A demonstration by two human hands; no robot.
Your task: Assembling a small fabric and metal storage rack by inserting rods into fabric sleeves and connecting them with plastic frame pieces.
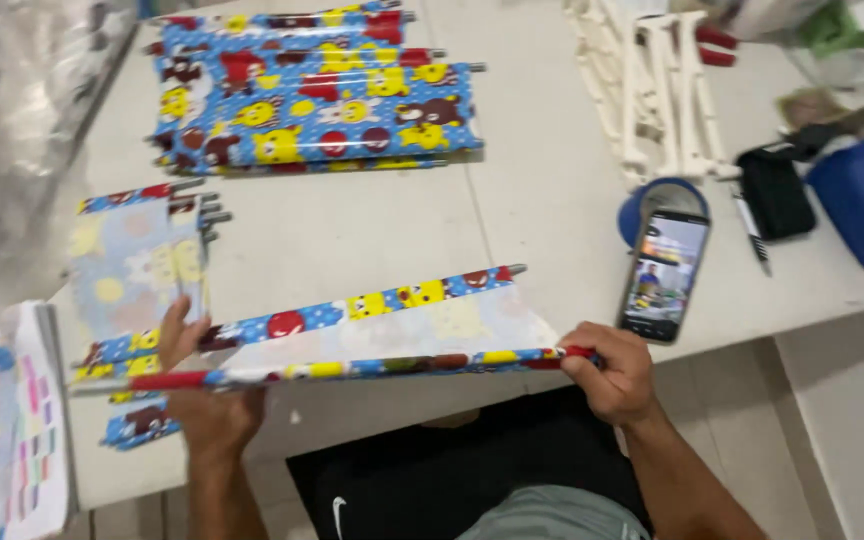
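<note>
Both hands grip 1 long piece between them: the right hand (612,375) is closed around the red-tipped end of a rod (372,366) wrapped in cartoon-print sheet (392,325), while the left hand (204,385) clasps the opposite end, thumb up over the sheet and fingers curled beneath. The sheet spans from hand to hand, its far edge on a 2nd rod just beyond the knuckles. Just past the right hand a phone (664,276) leans against a blue tape roll (636,208). Farther ahead lies a stack of finished printed panels (317,105), with white plastic frames (652,85) beyond the phone. Outside the left hand sit smaller printed pieces (137,265) and a colour swatch card (37,440) on the white table (352,235).
</note>
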